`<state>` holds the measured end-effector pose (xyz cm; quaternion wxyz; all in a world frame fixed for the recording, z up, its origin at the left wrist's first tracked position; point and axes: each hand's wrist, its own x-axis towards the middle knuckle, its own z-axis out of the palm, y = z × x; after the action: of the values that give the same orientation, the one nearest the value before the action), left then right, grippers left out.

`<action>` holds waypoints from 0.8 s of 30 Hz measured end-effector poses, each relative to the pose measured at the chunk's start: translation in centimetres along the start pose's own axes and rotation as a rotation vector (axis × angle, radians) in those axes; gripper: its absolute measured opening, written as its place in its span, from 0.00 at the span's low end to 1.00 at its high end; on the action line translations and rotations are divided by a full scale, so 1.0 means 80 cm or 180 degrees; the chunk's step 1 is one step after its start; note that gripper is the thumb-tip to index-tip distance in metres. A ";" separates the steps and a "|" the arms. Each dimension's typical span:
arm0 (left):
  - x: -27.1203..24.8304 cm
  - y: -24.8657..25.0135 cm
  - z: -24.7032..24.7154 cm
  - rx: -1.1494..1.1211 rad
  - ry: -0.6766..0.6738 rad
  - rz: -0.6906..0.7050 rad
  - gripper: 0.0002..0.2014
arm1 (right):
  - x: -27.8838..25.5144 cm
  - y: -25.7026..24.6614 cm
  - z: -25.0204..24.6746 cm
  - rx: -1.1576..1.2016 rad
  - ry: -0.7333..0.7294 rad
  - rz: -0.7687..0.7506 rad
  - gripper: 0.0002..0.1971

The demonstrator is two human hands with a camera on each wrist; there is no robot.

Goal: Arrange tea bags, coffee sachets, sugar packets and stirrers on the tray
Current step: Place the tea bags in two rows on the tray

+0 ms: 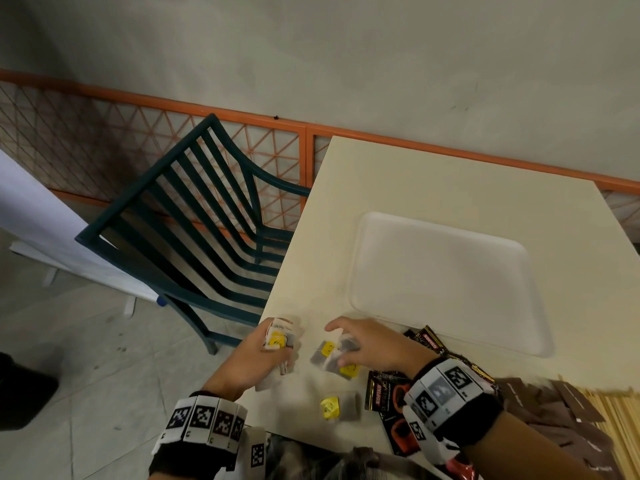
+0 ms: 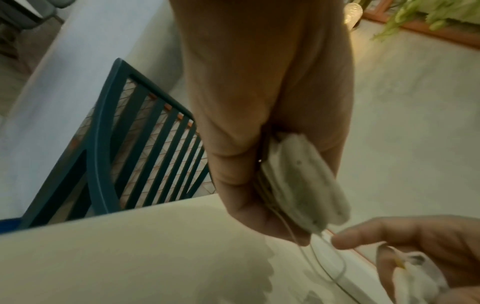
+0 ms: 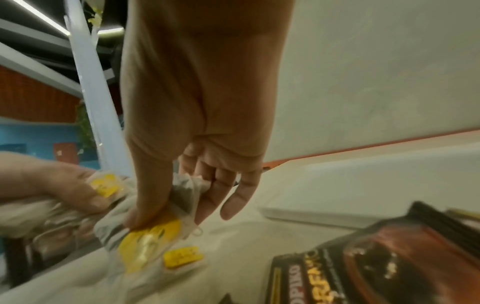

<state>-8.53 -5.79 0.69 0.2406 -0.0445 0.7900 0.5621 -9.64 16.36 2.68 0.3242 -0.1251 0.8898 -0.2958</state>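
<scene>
My left hand [image 1: 266,355] grips a stack of tea bags [image 1: 278,337] with yellow tags at the table's near left edge; in the left wrist view the stack of tea bags [image 2: 303,183] sits between its thumb and fingers. My right hand [image 1: 349,344] pinches a tea bag [image 3: 187,195] from a small pile [image 1: 332,358] on the table. One more tea bag [image 1: 341,405] lies nearer to me. Black coffee sachets [image 1: 388,396] lie under my right wrist. The white tray [image 1: 446,282] stands beyond the hands with nothing on it.
Brown sugar packets [image 1: 561,407] and pale wooden stirrers [image 1: 620,414] lie at the near right of the cream table [image 1: 415,178]. A dark green slatted chair [image 1: 194,216] stands against the table's left edge.
</scene>
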 end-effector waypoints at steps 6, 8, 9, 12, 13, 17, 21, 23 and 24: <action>-0.006 0.004 0.002 0.0457 -0.0416 0.0169 0.11 | 0.023 -0.010 0.027 -0.1260 -0.0276 -0.0138 0.28; -0.009 0.007 0.004 0.0698 -0.0536 0.0249 0.09 | 0.024 -0.005 0.029 -0.1362 -0.0090 -0.0060 0.24; -0.010 0.009 0.006 0.0802 -0.0658 0.0281 0.08 | 0.024 -0.002 0.029 -0.1350 -0.0011 -0.0074 0.22; -0.011 0.016 0.016 0.1362 -0.1064 0.0332 0.07 | 0.021 0.007 0.029 -0.1034 0.0214 -0.0138 0.14; -0.010 0.018 0.021 0.1524 -0.1162 0.0326 0.09 | 0.020 0.010 0.028 -0.0840 0.0316 -0.0117 0.12; -0.003 0.029 0.051 0.2182 -0.1451 0.0580 0.06 | 0.009 0.019 0.008 -0.0215 0.0852 0.0120 0.09; 0.004 0.022 0.073 0.2492 -0.1610 0.0694 0.14 | -0.013 0.027 -0.014 0.0299 0.1443 0.0245 0.11; 0.007 0.015 0.080 0.2469 -0.1572 0.0671 0.18 | -0.023 0.030 -0.020 0.0519 0.1567 0.0284 0.11; 0.009 0.011 0.082 0.2446 -0.1541 0.0663 0.19 | -0.027 0.031 -0.022 0.0616 0.1595 0.0296 0.10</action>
<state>-7.27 0.65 -0.48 0.3594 0.2599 0.8624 0.2441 -9.17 20.00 3.34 0.1175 0.0245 0.9147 -0.3860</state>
